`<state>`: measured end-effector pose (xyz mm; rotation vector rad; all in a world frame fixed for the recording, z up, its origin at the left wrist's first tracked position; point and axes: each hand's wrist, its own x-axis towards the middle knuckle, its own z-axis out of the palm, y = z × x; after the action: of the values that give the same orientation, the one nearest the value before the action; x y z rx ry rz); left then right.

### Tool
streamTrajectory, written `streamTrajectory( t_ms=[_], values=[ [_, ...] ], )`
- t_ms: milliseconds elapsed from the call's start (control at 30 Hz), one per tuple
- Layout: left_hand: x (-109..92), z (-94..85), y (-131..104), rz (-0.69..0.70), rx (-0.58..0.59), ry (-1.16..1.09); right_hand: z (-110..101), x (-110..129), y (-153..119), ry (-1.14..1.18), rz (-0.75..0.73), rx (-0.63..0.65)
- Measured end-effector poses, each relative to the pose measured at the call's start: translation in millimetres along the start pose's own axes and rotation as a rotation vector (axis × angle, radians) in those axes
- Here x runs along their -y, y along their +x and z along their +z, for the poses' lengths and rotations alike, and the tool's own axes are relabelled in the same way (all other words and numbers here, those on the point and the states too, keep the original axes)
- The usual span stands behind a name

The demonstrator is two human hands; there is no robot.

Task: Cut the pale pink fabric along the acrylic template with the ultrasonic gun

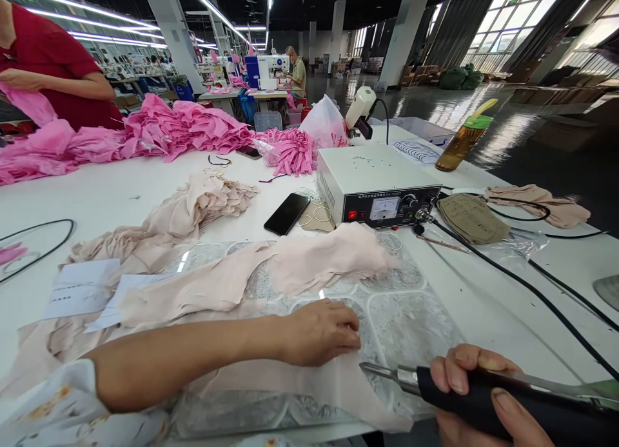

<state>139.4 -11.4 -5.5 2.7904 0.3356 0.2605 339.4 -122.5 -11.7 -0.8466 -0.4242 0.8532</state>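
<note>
My left hand (323,332) lies across the mat with its fingers curled down on a pale beige fabric piece (338,382). What its fingertips pinch is partly hidden beneath them. In my right hand (476,386) is a black-handled ultrasonic handpiece (449,386) with a pointed metal tip. The tip points left and is close to the fabric's edge, just beside my left hand; contact cannot be made out. Under the fabric lies a clear, ridged plastic mat (411,324). More stacked beige cut pieces (319,260) rest on it beyond my left arm.
A control box (387,182) with a dial stands behind the mat, its black cable (522,282) running right. Nearby are a phone (286,214), brown card patterns (471,218) and a bottle (464,140). Pink fabric (159,131) lines the back; a person in red (58,60) handles it.
</note>
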Motion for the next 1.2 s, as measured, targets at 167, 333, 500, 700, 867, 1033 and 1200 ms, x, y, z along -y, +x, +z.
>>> streamTrajectory(
  t_ms=[167,333,500,700,867,1033,1200],
  values=[
    [5,-1.9,15,0.068,0.068,-0.039,-8,1,1,-0.008,0.025,0.02],
    [5,-1.2,23,0.1,0.122,-0.061,2,3,1,-0.025,-0.021,0.037],
    [6,-2.3,33,0.114,0.168,-0.083,2,2,-1,-0.022,-0.029,0.029],
    [7,-4.3,37,0.105,0.21,-0.117,4,3,-1,-0.024,-0.036,-0.009],
    [6,-4.7,34,0.085,0.208,-0.11,9,4,0,-0.018,-0.081,-0.016],
    [5,-3.4,33,0.09,0.197,-0.076,6,-1,3,-0.005,-0.109,0.045],
    [2,-0.8,34,0.1,0.178,-0.026,4,-3,4,-0.001,-0.124,0.081]
  ],
)
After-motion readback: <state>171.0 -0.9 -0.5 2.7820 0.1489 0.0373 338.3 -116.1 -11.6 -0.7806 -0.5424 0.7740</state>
